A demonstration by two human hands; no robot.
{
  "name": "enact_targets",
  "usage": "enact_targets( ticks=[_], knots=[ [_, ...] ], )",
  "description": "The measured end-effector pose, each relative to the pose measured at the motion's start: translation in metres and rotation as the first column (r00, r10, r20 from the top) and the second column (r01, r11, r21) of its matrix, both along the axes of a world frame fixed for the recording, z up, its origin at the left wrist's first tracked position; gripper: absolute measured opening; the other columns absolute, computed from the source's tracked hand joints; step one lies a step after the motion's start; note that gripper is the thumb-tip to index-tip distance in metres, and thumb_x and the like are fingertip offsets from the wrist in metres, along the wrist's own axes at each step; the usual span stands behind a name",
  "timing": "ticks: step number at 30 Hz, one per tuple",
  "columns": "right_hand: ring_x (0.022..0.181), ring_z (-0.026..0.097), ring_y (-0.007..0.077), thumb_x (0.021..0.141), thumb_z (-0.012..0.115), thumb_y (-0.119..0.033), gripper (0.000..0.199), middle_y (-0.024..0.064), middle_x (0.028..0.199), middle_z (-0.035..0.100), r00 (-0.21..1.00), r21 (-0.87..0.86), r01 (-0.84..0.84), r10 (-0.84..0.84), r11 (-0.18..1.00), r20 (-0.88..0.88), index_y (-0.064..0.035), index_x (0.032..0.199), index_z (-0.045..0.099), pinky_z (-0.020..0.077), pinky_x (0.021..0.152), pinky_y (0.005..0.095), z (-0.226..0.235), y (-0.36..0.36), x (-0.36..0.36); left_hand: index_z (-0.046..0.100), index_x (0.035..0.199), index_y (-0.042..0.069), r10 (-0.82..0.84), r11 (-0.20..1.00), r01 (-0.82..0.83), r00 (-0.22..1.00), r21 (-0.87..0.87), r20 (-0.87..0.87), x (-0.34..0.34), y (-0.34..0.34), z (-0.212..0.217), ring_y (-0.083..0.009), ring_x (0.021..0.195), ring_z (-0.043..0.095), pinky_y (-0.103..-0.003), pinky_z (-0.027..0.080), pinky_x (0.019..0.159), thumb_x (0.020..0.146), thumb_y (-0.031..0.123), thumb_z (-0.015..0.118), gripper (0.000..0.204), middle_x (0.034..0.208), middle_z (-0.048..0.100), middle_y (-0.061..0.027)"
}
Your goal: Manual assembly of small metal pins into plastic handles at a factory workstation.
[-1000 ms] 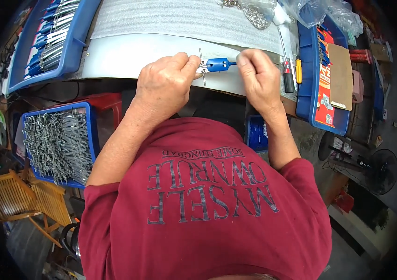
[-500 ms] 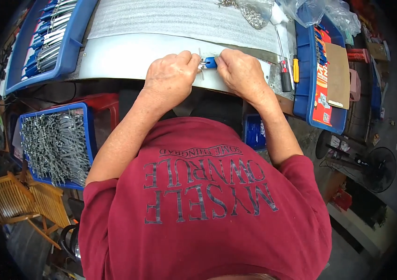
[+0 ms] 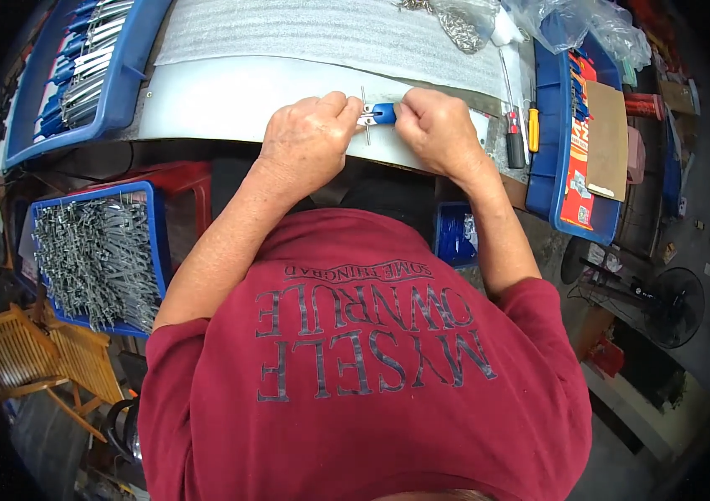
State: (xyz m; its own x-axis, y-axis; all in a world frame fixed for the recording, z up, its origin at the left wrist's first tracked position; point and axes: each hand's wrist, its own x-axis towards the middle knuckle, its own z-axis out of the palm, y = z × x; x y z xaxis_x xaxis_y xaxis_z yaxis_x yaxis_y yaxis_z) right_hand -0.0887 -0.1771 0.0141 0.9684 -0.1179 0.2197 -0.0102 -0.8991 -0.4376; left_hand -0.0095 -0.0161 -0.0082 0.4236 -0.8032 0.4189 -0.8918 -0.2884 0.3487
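Observation:
My left hand [image 3: 308,138] and my right hand [image 3: 445,132] are both closed, fists facing each other above the near edge of the white work surface [image 3: 205,104]. A blue-handled metal tool [image 3: 384,113] spans the gap between them. Its blue handle runs into my right fist, while the silver end goes under the fingers of my left. A thin metal rod [image 3: 367,136] stands crosswise at the silver part, beside my left knuckles. Both ends of the tool are hidden by my fingers.
A blue bin [image 3: 113,104] of blue-and-silver pieces stands at far left. Below it, another blue bin [image 3: 157,250] holds many metal parts. Right of my hands lie a red-and-black screwdriver [image 3: 514,142] and a yellow one [image 3: 533,129], beside a blue bin [image 3: 545,159] with cardboard.
Both hands keep their grip on the tool. They sit slightly further right in the picture, and a little more of the blue handle shows between them.

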Motion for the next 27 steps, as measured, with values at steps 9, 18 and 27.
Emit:
enact_targets(
  ticks=[9,18,27],
  knots=[
    [0.057,0.054,0.0347,0.073,0.052,-0.017,0.021,0.0173,0.058,0.053,0.997,0.037,0.073,-0.074,0.997,0.013,0.0001,0.06,0.051,0.0429,0.054,0.0418,0.001,0.001,0.001,0.055,0.086,0.007,0.018,1.0,-0.018,1.0,0.001,-0.023,0.0,0.0,0.0,-0.0212,0.055,0.053,-0.032,0.043,0.047,0.07,0.012,0.059,0.017,0.064,0.048,-0.0058],
    [0.052,0.05,0.0328,0.071,0.054,-0.009,0.018,0.0166,0.055,0.047,0.997,0.031,0.051,-0.052,0.998,0.061,0.0003,0.059,0.046,0.039,0.048,0.0381,-0.006,0.003,-0.001,0.052,0.075,0.006,0.025,0.999,-0.023,0.998,-0.024,0.052,-0.001,-0.003,0.0,-0.0178,0.054,0.054,-0.03,0.044,0.045,0.07,0.011,0.057,0.008,0.062,0.048,-0.0039],
    [0.048,0.043,0.018,0.081,0.053,-0.022,0.026,0.0155,0.054,0.048,0.966,0.228,0.248,-0.223,0.942,-0.132,0.002,0.071,0.053,0.0377,0.049,0.0324,0.008,-0.01,0.001,0.052,0.073,0.006,0.012,0.999,-0.01,0.999,-0.049,0.043,0.0,-0.003,-0.002,-0.0173,0.054,0.054,-0.029,0.044,0.044,0.07,0.01,0.058,0.008,0.062,0.048,-0.0037]
  ],
)
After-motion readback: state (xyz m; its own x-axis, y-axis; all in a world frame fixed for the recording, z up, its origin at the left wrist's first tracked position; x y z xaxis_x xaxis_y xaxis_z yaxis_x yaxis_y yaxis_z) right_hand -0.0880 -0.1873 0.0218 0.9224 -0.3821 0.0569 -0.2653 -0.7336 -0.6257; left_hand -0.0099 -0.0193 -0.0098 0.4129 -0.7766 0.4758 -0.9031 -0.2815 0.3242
